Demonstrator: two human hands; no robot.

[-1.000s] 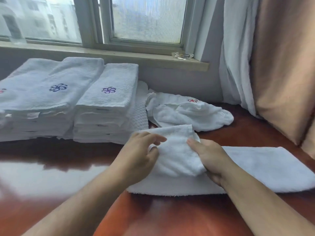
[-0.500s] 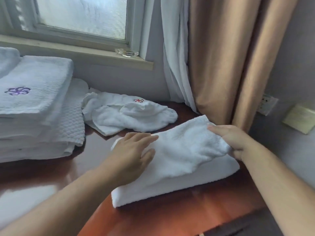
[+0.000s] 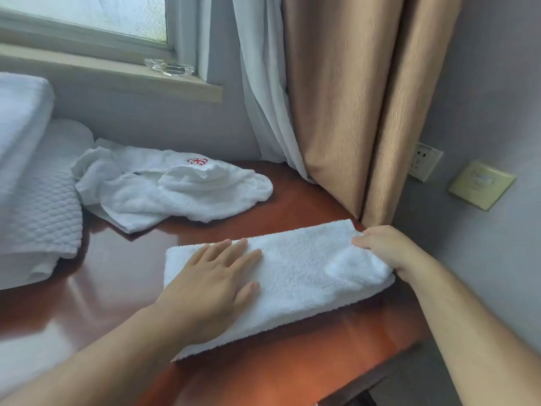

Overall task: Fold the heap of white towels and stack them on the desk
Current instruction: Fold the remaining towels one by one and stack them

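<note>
Count: two hands, the left hand (image 3: 210, 285) and the right hand (image 3: 389, 250); one folded towel (image 3: 307, 273) under them; one heap (image 3: 175, 186) of loose towels; one quilted mat (image 3: 44, 212); one stack (image 3: 23, 127) of folded towels, cut off at the left edge; two curtains, a tan curtain (image 3: 351, 112) and a white curtain (image 3: 263, 98); two wall plates, a socket (image 3: 426, 161) and a yellowish plate (image 3: 481, 186); one glass dish (image 3: 169, 67).
Left hand: flat on the left half of the folded towel, fingers straight and slightly spread, palm pressing down; the fingertips stop just short of the far long edge.
Right hand: at the towel's right end, fingers curled over the edge and gripping the top layer near the far corner; the thumb is hidden.
Folded towel: a long white band lying slantwise on the desk (image 3: 117, 273) near its right front corner; the cloth puckers beside the right fingers.
Desk: glossy red-brown wood.
Heap: crumpled, behind the folded towel and apart from it, a red embroidered mark on top; how many pieces, I cannot tell.
Quilted mat: at the left, just beside the heap, hanging below the stack.
Curtains: the tan one drops to the desk's far right edge, just behind the right hand; the white one hangs to its left.
Wall plates: on the wall right of the curtains, well clear of the towel.
Glass dish: on the window sill (image 3: 87, 68), farthest back.
</note>
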